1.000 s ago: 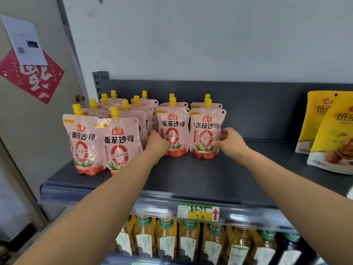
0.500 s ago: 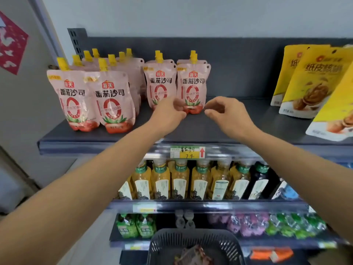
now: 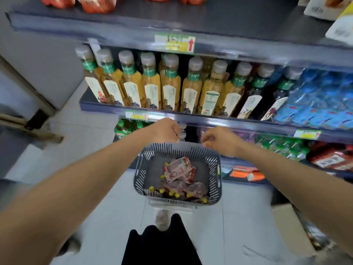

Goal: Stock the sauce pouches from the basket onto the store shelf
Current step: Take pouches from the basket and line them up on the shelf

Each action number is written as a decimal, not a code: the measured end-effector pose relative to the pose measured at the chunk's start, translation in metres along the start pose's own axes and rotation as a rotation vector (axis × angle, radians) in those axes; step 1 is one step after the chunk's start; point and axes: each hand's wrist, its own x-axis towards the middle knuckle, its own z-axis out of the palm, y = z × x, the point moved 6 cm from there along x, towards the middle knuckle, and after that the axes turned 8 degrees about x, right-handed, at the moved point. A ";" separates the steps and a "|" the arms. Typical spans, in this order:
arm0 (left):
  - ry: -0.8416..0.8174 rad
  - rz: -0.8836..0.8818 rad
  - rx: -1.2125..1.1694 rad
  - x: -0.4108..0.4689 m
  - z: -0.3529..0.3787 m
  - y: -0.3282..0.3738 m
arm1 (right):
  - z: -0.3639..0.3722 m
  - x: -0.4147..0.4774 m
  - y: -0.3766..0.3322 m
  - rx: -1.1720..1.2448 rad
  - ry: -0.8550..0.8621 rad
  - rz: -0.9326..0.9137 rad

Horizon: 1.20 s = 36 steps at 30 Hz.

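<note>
A grey slatted basket (image 3: 142, 176) stands on the floor in front of the shelving. Inside it lie several pink sauce pouches (image 3: 178, 170) with yellow caps, piled flat. My left hand (image 3: 165, 131) and my right hand (image 3: 219, 140) hang just above the basket's far rim, fingers loosely curled, with nothing in them. At the top edge of the view, the red bottoms of stocked pouches (image 3: 95, 4) show on the dark top shelf (image 3: 219, 22).
Below the top shelf stands a row of yellow drink bottles (image 3: 150, 83) with dark bottles and blue packs (image 3: 321, 98) to the right. Green bottles and red packets fill the lower shelf. My foot (image 3: 162, 219) is near the basket on the tiled floor.
Both hands let go of the two pouches on the top shelf and dropped down to the basket. My view tilted from the shelf down toward the floor.
</note>
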 end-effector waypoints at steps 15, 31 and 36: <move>-0.226 -0.243 0.119 0.035 0.178 -0.162 | 0.207 0.053 0.075 0.035 -0.335 0.078; -0.219 -0.223 0.235 0.067 0.233 -0.210 | 0.294 0.098 0.092 -0.131 -0.421 0.054; -0.089 -0.292 0.157 0.079 0.225 -0.221 | 0.282 0.107 0.083 -0.208 -0.362 -0.003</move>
